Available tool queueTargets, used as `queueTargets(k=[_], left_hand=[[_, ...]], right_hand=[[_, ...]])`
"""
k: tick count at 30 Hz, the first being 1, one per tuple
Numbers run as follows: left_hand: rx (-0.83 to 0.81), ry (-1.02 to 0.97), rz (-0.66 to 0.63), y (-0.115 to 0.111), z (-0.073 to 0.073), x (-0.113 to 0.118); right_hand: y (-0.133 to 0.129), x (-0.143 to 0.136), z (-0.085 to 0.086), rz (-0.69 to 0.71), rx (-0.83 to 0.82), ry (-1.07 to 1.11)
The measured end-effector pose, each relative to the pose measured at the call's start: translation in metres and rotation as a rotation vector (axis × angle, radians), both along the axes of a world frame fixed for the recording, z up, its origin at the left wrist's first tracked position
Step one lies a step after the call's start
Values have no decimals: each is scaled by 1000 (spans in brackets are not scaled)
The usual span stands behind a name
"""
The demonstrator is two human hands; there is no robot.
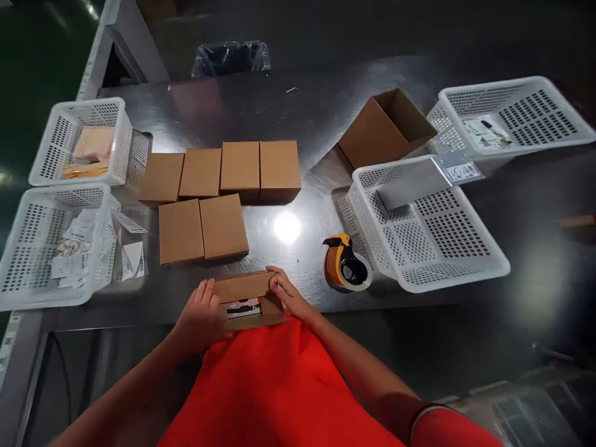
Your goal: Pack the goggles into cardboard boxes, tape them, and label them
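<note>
A small cardboard box [244,286] is at the table's front edge, against the red shirt, with its flaps partly raised. Inside it shows a pink, white and black printed item [244,307]. My left hand [203,311] grips the box's left side, fingers over the flap. On the right side, my right hand [287,293] holds the flap's corner between thumb and fingers. Just beyond are several closed brown boxes [224,226] in two rows. An orange tape dispenser [336,264] with a roll of tape lies to the right of my right hand.
Two white baskets [105,239] holding labels and other items stand at the left. At the right are two more baskets [405,282], one with a grey sheet across it, and an open tall carton [372,133]. A lined bin [231,59] is beyond the table.
</note>
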State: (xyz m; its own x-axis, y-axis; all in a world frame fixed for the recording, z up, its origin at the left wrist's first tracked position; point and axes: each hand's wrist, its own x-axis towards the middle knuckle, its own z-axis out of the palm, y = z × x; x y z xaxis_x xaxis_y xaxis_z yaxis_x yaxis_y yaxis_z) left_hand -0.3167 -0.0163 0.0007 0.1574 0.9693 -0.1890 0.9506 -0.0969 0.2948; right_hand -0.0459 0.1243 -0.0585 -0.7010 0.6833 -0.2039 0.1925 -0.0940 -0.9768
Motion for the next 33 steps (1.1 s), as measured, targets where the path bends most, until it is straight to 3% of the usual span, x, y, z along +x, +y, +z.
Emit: queueTargets(k=[4, 6, 9, 14, 22, 24, 29, 33], left_hand=[[19, 183, 163, 9, -24, 19], [102, 247, 181, 6, -30, 25], [188, 240, 69, -2, -29, 28], [134, 153, -82, -4, -24, 20], [197, 5, -168, -5, -25, 11], [213, -12, -173, -5, -26, 10], [216, 1, -181, -4, -24, 9], [234, 7, -228, -3, -21, 9]], right_hand=[[-16, -11, 2, -172, -139, -16], [-24, -16, 2, -224, -158, -5], [-30, -19, 2, -297, -228, 43], [-30, -17, -2, -290, -285, 34], [-32, -18, -12, -193, 5, -91], [-20, -1, -12, -221, 100, -204], [30, 79, -14, -634, 210, -523], [52, 122, -15, -677, 181, -598]])
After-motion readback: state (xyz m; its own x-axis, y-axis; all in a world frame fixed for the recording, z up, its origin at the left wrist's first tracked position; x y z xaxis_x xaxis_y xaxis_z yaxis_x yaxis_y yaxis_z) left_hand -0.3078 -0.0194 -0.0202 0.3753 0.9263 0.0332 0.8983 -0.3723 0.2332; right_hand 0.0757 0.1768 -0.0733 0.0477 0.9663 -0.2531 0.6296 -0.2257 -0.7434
